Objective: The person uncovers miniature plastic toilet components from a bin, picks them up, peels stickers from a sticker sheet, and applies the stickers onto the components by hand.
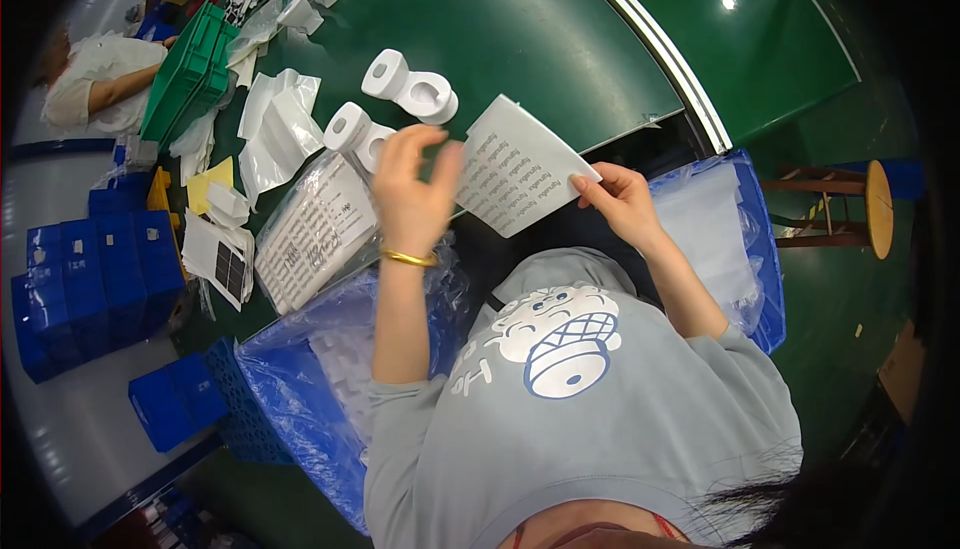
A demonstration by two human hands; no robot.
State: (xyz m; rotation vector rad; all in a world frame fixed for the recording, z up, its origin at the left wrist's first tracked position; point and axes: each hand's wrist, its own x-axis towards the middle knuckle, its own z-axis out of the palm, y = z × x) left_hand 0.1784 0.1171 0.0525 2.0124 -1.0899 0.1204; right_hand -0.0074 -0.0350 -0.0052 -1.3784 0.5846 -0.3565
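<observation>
My right hand [622,205] pinches the right corner of a white sheet [525,169] with rows of grey printed labels, holding it tilted above my lap. Close to the sheet's left edge is my left hand [415,189], a gold bangle at its wrist. Its thumb and fingers are apart, somewhat blurred, and I see nothing between them. Behind that hand lies a white plastic part [345,127], partly hidden by it. A similar part [425,94] with a round hollow end rests just beyond on the green table [530,29].
More printed sheets in a clear bag [318,234] lie left, beside crumpled white film [280,129]. Plastic-lined blue bins stand left [300,389] and right [765,249] of me. A green crate [190,74], stacked blue boxes [100,279], a wooden stool [878,209] and co-workers are farther off.
</observation>
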